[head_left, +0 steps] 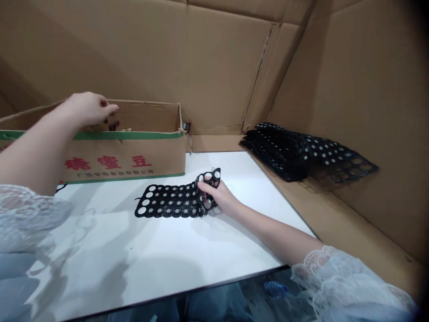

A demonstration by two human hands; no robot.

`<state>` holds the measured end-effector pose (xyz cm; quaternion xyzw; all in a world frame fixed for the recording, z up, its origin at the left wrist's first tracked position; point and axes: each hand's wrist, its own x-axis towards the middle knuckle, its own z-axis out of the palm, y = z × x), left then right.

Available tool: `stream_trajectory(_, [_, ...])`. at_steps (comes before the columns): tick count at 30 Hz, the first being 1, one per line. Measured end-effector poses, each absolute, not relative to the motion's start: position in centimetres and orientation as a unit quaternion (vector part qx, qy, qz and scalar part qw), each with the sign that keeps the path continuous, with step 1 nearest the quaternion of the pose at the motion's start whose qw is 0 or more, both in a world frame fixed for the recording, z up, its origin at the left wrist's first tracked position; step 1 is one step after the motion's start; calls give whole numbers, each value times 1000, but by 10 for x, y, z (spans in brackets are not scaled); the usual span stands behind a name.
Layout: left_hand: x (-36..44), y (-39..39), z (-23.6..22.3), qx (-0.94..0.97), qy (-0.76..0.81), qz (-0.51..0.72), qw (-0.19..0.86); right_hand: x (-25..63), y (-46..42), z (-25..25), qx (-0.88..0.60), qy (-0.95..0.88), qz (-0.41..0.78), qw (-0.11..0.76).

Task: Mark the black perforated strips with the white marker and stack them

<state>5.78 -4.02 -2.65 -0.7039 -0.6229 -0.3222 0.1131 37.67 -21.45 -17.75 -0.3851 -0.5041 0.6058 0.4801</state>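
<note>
My right hand (216, 192) is closed on one end of a black perforated sheet (172, 201), with the thumb on top and that end bunched up. The rest of this sheet lies flat on the white table; it has rows of round holes, larger ones along its left end. Over the rim of a cardboard box (124, 156) at the back left, my left hand (90, 108) hangs with thumb and fingers apart. Small dark scraps (114, 126) show just below its fingers, seemingly loose. Part of the fingers is hidden behind the hand.
A pile of similar black perforated sheets (284, 150) lies at the right, against the cardboard wall (368, 112). The white table (161, 255) ends at a dark front edge. Below that edge on the right is a blue-tinted plastic bottle (276, 290).
</note>
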Motion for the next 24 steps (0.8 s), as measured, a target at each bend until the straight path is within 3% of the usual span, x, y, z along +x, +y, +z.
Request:
stream_trajectory(4, [95,-92,-38,-651,-608,-340,299,375,-214,-178,-354,-466,639,499])
stream_trajectory(6, [131,-135,-55,-696,-541,-374,288,374,-214,-177,-343,-446,660,497])
stream_trajectory(11, [206,-209,-116,-849,-477,-203,-103,372,-214,-178,-324,-447,671,495])
stream_trajectory(15, [218,-212,-144,-835,-457,-232,-199,368,-215,-181,-315,-449,658,516])
stream_trajectory(21, [206,-203,-150,-784,-390,-255,-411,366,-220,-179,-325,-437,674,498])
stream_trajectory(24, [207,-206,-155,-763,-367,-284,-449,367,-222,-175,-340,-420,685,489])
